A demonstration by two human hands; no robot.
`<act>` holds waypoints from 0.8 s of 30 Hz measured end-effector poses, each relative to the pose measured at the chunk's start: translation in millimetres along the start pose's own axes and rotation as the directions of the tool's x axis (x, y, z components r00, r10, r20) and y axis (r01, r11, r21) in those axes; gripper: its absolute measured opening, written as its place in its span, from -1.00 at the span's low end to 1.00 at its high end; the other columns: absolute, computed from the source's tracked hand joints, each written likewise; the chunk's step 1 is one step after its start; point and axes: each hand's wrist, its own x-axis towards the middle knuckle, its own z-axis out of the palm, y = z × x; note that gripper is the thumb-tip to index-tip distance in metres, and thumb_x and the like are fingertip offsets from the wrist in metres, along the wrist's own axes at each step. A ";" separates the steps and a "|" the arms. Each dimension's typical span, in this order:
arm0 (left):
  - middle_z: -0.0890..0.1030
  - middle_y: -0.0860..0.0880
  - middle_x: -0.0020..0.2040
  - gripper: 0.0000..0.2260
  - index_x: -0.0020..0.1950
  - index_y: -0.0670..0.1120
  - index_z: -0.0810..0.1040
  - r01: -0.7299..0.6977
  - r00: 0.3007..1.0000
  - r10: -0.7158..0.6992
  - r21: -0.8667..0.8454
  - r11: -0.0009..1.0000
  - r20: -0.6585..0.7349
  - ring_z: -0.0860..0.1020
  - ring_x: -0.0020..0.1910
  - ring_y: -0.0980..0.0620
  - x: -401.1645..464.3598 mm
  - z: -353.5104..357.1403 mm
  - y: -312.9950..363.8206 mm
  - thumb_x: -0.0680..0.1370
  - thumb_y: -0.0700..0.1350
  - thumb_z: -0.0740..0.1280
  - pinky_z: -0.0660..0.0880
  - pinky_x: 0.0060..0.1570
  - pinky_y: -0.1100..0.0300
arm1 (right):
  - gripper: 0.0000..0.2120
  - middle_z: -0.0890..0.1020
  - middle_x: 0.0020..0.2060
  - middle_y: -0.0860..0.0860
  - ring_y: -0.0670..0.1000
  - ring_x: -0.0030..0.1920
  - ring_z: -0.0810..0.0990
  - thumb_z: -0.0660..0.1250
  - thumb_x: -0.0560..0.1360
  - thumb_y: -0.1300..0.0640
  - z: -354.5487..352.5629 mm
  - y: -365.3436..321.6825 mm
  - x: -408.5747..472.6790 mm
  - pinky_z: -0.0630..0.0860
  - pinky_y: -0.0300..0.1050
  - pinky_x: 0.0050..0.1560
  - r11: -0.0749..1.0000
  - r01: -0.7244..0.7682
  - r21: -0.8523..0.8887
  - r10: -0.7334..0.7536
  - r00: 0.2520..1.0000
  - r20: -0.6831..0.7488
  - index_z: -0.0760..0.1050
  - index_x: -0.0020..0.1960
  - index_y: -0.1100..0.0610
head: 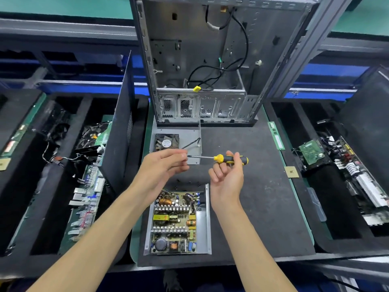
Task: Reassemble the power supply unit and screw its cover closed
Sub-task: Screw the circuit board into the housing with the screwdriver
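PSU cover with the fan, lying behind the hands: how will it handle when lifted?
The cover looks like thin folded sheet metal, so probably stiff and light. The fan sits at one end, so it may tip that way. Edges look bare, possibly sharp.

Open power supply unit (177, 223), circuit board exposed, near edge; fan-bearing cover (175, 142) lying apart beyond.

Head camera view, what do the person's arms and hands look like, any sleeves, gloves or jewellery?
Both forearms are bare to the frame's bottom edge, with no sleeves showing. The left hand and right hand wear no gloves, and no rings, watch or wristband are visible.
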 end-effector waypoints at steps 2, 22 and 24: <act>0.70 -0.19 -0.12 -0.89 0.00 -0.25 0.73 -0.010 1.000 0.010 0.025 1.000 -0.008 0.69 -0.14 -0.07 -4.0 -1.5 1.8 0.50 -0.28 0.48 0.62 -0.11 0.22 | -0.72 0.17 -0.45 -0.07 -0.10 -0.54 0.15 0.16 0.72 0.01 0.7 2.5 -1.4 0.16 -0.25 -0.59 1.000 0.001 -0.002 -0.001 1.000 0.010 0.49 -0.08 0.09; 0.74 -0.17 -0.13 -0.93 -0.06 -0.10 0.76 -0.116 0.991 0.128 0.209 0.971 -0.043 0.73 -0.12 -0.12 0.0 -2.2 -1.4 0.47 -0.19 0.55 0.66 -0.02 0.12 | -0.75 0.27 -0.42 -0.04 -0.10 -0.51 0.22 0.15 0.73 0.01 -4.4 -0.2 -12.0 0.19 -0.26 -0.59 1.000 -0.006 0.000 0.006 0.999 0.034 0.50 0.01 0.12; 0.74 -0.17 -0.14 -0.96 -0.09 -0.08 0.77 -0.117 0.990 0.131 0.250 0.961 -0.042 0.73 -0.14 -0.13 -0.7 0.7 -1.2 0.48 -0.19 0.54 0.67 -0.08 0.15 | -0.75 0.26 -0.43 -0.05 -0.10 -0.52 0.21 0.15 0.73 0.01 -5.3 -1.3 -10.3 0.18 -0.26 -0.59 1.000 -0.006 0.004 0.006 1.000 0.029 0.50 0.01 0.12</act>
